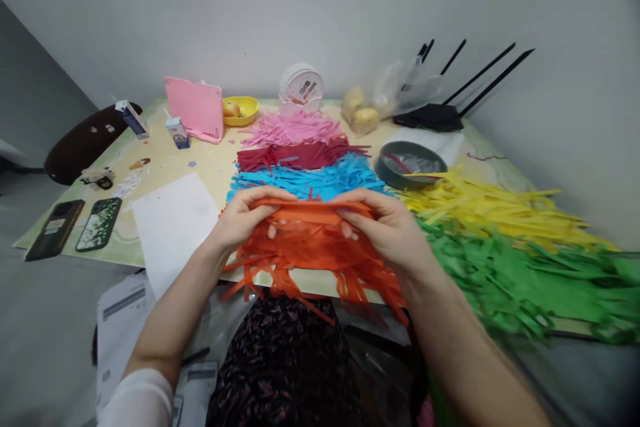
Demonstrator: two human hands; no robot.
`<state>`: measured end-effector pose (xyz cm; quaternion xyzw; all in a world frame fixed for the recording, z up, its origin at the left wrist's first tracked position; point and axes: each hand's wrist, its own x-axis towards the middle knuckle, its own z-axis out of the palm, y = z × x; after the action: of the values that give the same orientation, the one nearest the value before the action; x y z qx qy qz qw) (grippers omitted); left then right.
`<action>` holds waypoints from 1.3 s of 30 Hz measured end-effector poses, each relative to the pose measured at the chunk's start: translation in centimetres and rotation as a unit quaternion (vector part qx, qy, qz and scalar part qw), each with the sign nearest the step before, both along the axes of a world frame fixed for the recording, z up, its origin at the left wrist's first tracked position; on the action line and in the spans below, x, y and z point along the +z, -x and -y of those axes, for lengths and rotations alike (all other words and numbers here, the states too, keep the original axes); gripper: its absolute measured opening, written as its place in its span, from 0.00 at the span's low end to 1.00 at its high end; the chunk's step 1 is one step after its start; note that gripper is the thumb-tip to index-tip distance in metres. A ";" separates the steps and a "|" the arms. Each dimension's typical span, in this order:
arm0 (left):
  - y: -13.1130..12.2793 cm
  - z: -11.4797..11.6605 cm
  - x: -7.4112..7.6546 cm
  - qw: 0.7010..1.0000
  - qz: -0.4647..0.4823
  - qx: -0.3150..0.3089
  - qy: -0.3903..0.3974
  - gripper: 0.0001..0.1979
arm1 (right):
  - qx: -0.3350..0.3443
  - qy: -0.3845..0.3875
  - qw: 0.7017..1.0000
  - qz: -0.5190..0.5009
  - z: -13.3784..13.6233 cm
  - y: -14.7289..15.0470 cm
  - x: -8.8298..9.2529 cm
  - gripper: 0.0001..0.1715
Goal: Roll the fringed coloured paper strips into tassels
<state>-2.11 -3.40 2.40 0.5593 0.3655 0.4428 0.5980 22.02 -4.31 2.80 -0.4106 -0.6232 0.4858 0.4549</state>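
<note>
Head view. Both hands held a bundle of orange fringed paper [315,247] at the near edge of the table [210,170]. The left hand [240,217] and right hand [387,227] were each closed on the uncut top band, thumbs under and fingers over, so that the cut strips hung down over the table edge toward the lap. Beyond it lay further fringes in rows: blue fringe [305,181], dark red fringe [295,155] and pink fringe [293,128]; yellow fringe [495,207] and green fringe [530,273] lay to the right. The step in hand appeared to be gathering or aligning the orange band. A next move would probably call for keeping the band flat and the strips untangled.
</note>
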 end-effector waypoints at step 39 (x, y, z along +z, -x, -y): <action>-0.4 1.7 0.0 0.995 -0.077 0.012 -0.061 0.10 | -0.048 -0.027 0.996 0.070 1.7 0.5 -0.4 0.07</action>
<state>-1.70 -5.12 2.38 0.6226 0.3897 0.4271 0.5274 21.52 -6.00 2.39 -0.4606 -0.6462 0.4164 0.4437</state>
